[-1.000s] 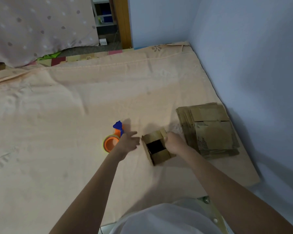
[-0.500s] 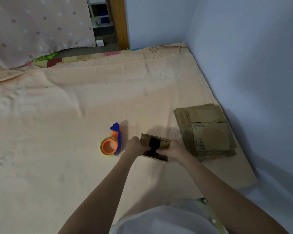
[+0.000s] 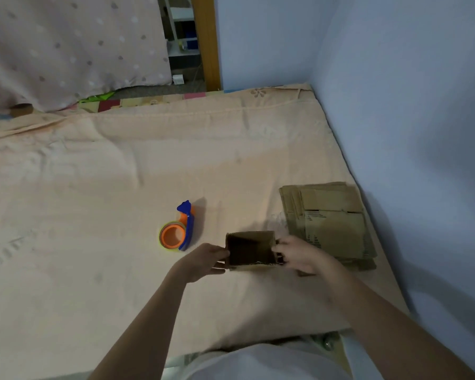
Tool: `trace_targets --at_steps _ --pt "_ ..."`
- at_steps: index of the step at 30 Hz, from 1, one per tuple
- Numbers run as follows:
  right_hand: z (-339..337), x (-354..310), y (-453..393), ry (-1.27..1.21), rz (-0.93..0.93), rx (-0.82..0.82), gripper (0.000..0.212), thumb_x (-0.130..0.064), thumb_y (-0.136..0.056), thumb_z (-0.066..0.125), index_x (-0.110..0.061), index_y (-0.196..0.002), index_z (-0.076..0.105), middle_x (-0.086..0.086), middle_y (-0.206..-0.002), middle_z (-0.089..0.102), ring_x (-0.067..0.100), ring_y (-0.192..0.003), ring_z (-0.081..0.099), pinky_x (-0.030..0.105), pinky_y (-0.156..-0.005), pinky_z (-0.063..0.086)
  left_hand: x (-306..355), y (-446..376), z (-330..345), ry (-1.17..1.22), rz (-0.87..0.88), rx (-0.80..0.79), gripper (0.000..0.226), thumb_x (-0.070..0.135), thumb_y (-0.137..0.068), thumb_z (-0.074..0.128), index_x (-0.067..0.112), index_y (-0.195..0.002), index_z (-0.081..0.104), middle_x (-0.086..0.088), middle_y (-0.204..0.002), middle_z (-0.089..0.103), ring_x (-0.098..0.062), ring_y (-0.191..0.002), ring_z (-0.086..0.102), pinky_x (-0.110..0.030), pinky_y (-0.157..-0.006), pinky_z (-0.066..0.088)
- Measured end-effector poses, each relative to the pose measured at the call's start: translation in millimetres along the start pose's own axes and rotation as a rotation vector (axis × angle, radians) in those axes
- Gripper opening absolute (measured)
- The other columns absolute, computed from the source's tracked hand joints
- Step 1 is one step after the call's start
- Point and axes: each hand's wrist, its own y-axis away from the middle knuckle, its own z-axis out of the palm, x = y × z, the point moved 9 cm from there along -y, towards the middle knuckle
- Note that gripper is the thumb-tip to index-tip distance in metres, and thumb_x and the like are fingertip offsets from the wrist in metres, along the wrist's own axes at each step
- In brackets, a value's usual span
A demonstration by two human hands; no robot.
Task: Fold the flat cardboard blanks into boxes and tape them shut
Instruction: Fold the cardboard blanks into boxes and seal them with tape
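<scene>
A peach sheet [image 3: 121, 215] covers the wide flat surface that fills most of the view, creased here and there, with a blue wall [image 3: 409, 105] along its right edge and far corner. At the far left hangs a pale dotted cloth [image 3: 66, 50], and beside it stands a wooden post [image 3: 205, 42]. Near the wall on the right lies the stack [image 3: 329, 223] of flat brown cardboard blanks, its top piece printed with small dark text. Just left of the stack, close to the sheet's near edge, sits the box [image 3: 251, 249], opened into a square tube with its dark inside facing up and one flap lying flat toward the person. The left hand [image 3: 203, 260] grips the box's left wall, thumb curled at the rim and fingers under the side. The right hand [image 3: 302, 256] holds the right wall, fingers bent round its edge; part of that side is hidden behind them. Left of the box and a little apart from it rests the tape dispenser [image 3: 177, 231], an orange roll in a blue handle, lying on its side near the left hand but not touching it.
</scene>
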Motion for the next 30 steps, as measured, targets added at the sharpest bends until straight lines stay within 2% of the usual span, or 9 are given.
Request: trace_targets --at_steps 3,4,8,9,11,15,18,25,30 --pt "-12 10 8 -0.16 0.012 -0.099 0.035 -0.014 -0.099 0.062 -0.015 -0.132 0.051 0.012 -0.122 0.062 0.024 -0.106 0.064 0.038 -0.091 0.056 -17 5 10 0.091 -0.01 -0.044 0.024 0.017 -0.102 0.054 0.004 -0.119 0.065 -0.017 -0.118 0.069 -0.027 -0.11 0.066 -0.043 -0.103 0.051" --pt "-15 13 8 -0.192 0.013 -0.119 0.052 -0.017 -0.096 0.066 -0.016 -0.144 0.046 0.012 -0.129 0.06 0.025 -0.11 0.063 0.037 -0.093 0.055 -21 6 13 0.105 -0.011 -0.037 0.027 0.022 -0.101 0.057 0.007 -0.123 0.064 -0.016 -0.12 0.069 -0.027 -0.113 0.065 -0.042 -0.103 0.051" --pt "-18 19 1 -0.134 -0.031 -0.148 0.109 -0.065 -0.059 0.085 -0.023 -0.15 0.043 0.004 -0.147 0.052 0.026 -0.134 0.05 0.053 -0.115 0.036 -29 13 25 0.181 0.036 0.058 0.044 0.043 -0.096 0.06 0.022 -0.134 0.059 -0.002 -0.128 0.066 -0.02 -0.121 0.061 -0.037 -0.108 0.044" --pt "-15 18 0 -0.112 -0.041 -0.167 0.11 -0.071 -0.06 0.082 -0.024 -0.151 0.041 0.003 -0.15 0.049 0.027 -0.138 0.046 0.054 -0.116 0.033 -29 14 29 0.23 0.057 0.068 0.043 0.044 -0.097 0.058 0.025 -0.136 0.057 0.0 -0.131 0.065 -0.019 -0.123 0.059 -0.036 -0.11 0.041" --pt "-11 16 -2 -0.116 -0.039 -0.195 0.091 -0.064 -0.077 0.071 -0.025 -0.152 0.038 0.003 -0.153 0.045 0.027 -0.141 0.041 0.055 -0.118 0.029 -30 16 37 0.313 0.091 0.073 0.044 0.043 -0.097 0.056 0.03 -0.139 0.054 0.003 -0.133 0.063 -0.017 -0.127 0.056 -0.036 -0.114 0.037" --pt "-10 9 6 -0.102 -0.052 -0.211 0.075 -0.052 -0.085 0.067 -0.023 -0.15 0.043 0.002 -0.146 0.052 0.025 -0.135 0.048 0.055 -0.115 0.035 -32 21 49 0.358 0.129 0.068 0.043 0.039 -0.1 0.053 0.031 -0.143 0.05 0.001 -0.134 0.063 -0.017 -0.128 0.056 -0.039 -0.115 0.036" --pt "-14 -1 14 -0.066 -0.137 -0.163 0.047 -0.035 -0.102 0.056 -0.019 -0.145 0.049 -0.008 -0.12 0.062 0.013 -0.111 0.06 0.037 -0.097 0.052 -27 34 46 0.349 0.184 0.142 0.042 0.034 -0.103 0.05 0.027 -0.144 0.049 -0.002 -0.133 0.064 -0.019 -0.126 0.058 -0.041 -0.113 0.039" --pt "2 -33 23 -0.075 -0.271 -0.152 0.036 -0.048 -0.097 0.057 -0.033 -0.13 0.055 -0.012 -0.115 0.063 0.007 -0.099 0.061 0.03 -0.087 0.054 -13 90 25 0.364 0.306 0.334 0.039 0.037 -0.102 0.05 0.028 -0.14 0.053 -0.001 -0.125 0.068 -0.019 -0.118 0.063 -0.042 -0.108 0.044" --pt "48 -58 33 -0.079 -0.358 -0.147 0.037 -0.049 -0.097 0.059 -0.026 -0.126 0.062 -0.005 -0.116 0.069 0.011 -0.105 0.065 0.037 -0.093 0.057 -20 131 -4 0.458 0.389 0.471 0.034 0.037 -0.104 0.046 0.029 -0.135 0.058 0.003 -0.124 0.069 -0.022 -0.12 0.062 -0.044 -0.108 0.045"
